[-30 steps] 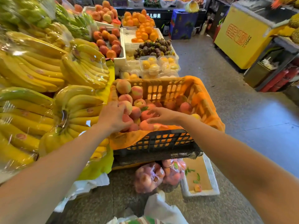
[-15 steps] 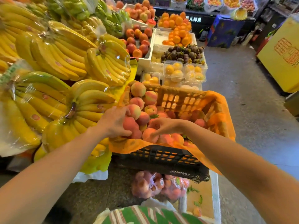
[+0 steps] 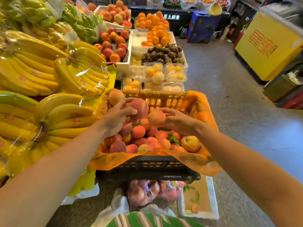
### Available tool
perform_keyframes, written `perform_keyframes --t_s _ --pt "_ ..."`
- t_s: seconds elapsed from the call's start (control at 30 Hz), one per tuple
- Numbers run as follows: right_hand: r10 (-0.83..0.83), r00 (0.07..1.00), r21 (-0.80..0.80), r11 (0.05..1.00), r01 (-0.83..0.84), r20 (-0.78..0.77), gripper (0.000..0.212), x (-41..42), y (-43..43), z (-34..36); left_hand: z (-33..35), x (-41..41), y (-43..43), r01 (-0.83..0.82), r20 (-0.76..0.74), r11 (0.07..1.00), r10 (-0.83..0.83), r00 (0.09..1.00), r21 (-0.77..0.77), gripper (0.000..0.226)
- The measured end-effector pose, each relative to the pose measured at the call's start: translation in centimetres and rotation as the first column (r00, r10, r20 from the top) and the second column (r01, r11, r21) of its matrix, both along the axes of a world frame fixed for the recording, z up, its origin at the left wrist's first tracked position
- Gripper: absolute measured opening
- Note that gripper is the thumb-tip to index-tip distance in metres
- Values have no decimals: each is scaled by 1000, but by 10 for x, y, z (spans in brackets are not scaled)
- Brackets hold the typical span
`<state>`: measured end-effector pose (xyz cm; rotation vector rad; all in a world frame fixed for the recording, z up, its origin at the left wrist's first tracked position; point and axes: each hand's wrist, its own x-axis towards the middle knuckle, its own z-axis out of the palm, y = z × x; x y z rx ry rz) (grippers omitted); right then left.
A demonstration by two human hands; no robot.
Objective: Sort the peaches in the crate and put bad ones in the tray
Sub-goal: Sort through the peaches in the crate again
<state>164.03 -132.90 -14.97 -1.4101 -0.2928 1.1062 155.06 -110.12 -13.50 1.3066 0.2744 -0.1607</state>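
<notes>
A black crate [image 3: 147, 171] lined with orange plastic holds several peaches [image 3: 138, 131]. Above the pile, my left hand [image 3: 114, 119] grips a pinkish-red peach [image 3: 139, 107]. Just to its right, my right hand [image 3: 178, 122] holds an orange-pink peach [image 3: 156, 118] lifted off the heap. On the floor below the crate's right corner lies a white foam tray [image 3: 213, 199] with one small peach [image 3: 195, 208] and a few leaves in it.
Wrapped banana bunches [image 3: 49, 112] crowd the left. Clear bags of peaches [image 3: 147, 192] sit on the floor under the crate. Boxed yellow fruit [image 3: 157, 74], mangosteens [image 3: 162, 53] and oranges lie beyond. A yellow freezer [image 3: 268, 46] stands at the right across the concrete aisle.
Both hands were down among the peaches in the crate; each has since risen above the pile holding a peach. The camera has tilted down and moved closer.
</notes>
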Motion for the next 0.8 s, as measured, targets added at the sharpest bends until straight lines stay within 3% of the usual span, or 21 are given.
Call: perform_keyframes --t_s 0.1,0.17,0.23,0.3,0.37,0.47,0.57,0.7,0.8 --pt "-147 973 89 982 165 -178 50 0 -23 2 -3 18 -12 85 -31 995 -87 996 -61 42" --pt "-224 947 95 963 251 -231 50 4 -34 -1 -5 31 -19 141 -57 987 -146 988 -73 36" --pt "-250 950 39 964 262 -189 55 7 -42 -2 -8 45 -24 236 -75 971 -238 968 -43 43" --pt "-260 964 -112 961 252 -57 39 11 -49 0 -9 60 -30 333 -79 943 -332 940 3 45" --pt "-143 969 -333 920 204 201 32 15 -55 3 -12 75 -33 388 -121 921 -383 916 25 59" --pt "248 852 -656 742 140 461 55 24 -61 -7 -19 91 -32 491 -188 847 -458 869 203 78" --pt "486 728 -792 597 127 483 62 29 -56 -26 -23 100 -29 564 -202 744 -528 825 360 67" --pt "559 693 -832 543 109 456 58 36 -46 -45 -31 109 -19 627 -206 661 -603 771 412 58" --pt "630 629 -843 532 79 456 51 38 -41 -52 -35 116 -12 658 -223 651 -626 747 380 62"
